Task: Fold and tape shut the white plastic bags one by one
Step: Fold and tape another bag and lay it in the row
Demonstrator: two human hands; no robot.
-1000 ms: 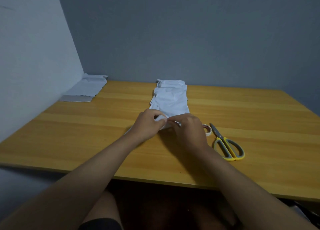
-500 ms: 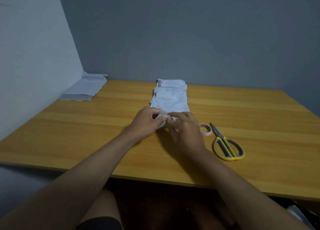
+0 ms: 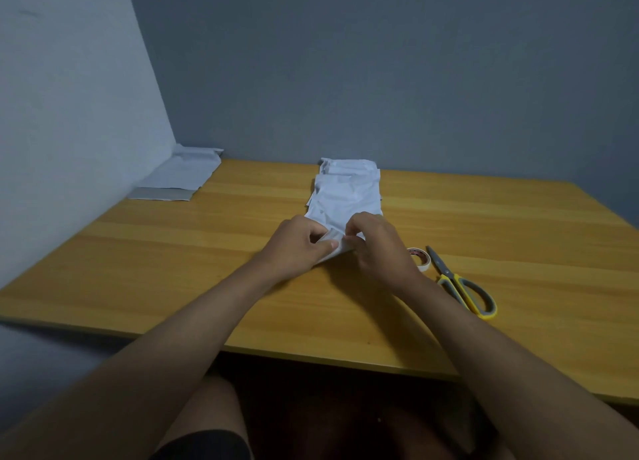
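A stack of white plastic bags [image 3: 347, 191] lies in the middle of the wooden table [image 3: 173, 259], running away from me. My left hand [image 3: 294, 247] and my right hand [image 3: 378, 248] meet at the stack's near end, where both pinch the near edge of a white bag [image 3: 337, 243] that is folded over between my fingers. A roll of tape [image 3: 420, 257] sits just right of my right hand, partly hidden by it. Yellow-handled scissors [image 3: 461, 285] lie beside the roll.
More white bags [image 3: 183, 179] lie flat in the far left corner against the wall, with a grey strip at their near end. Walls close off the left and back sides. The table's front edge runs just above my knees.
Both hands stayed at the near end of the stack, with small finger shifts as the bag's edge is folded. The tape roll shows more beside my right hand.
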